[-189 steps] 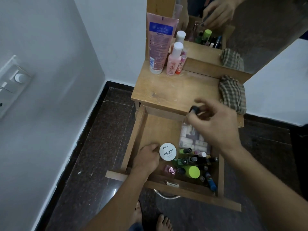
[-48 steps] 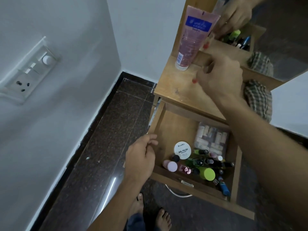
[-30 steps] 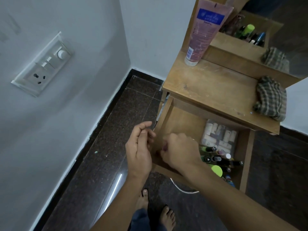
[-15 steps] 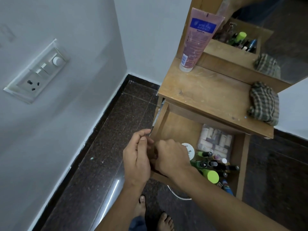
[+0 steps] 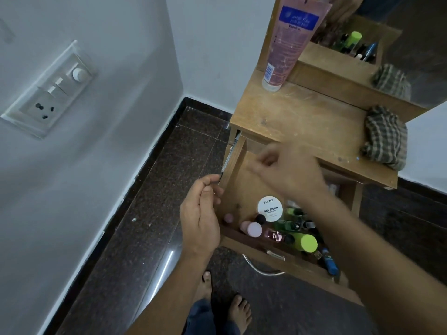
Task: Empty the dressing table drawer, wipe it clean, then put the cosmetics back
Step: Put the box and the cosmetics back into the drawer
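Observation:
The wooden drawer of the dressing table stands pulled out. Inside lie a white nail polish remover tub, a pink bottle, a small pink-capped item, a green-capped bottle, a blue tube and several small dark bottles. My right hand hovers blurred over the back of the drawer, with nothing visible in it. My left hand sits by the drawer's left wall, fingers loosely curled, fingertips at the metal rail. A tall pink tube stands on the tabletop.
A checked cloth lies at the tabletop's right end. The mirror behind reflects the drawer. A switchboard is on the white wall to the left. My bare feet stand on dark tiles below the drawer front.
My right hand was down in the drawer's front left corner; it has now lifted out toward the back. The pink bottles lie uncovered in the drawer. My left hand barely moved.

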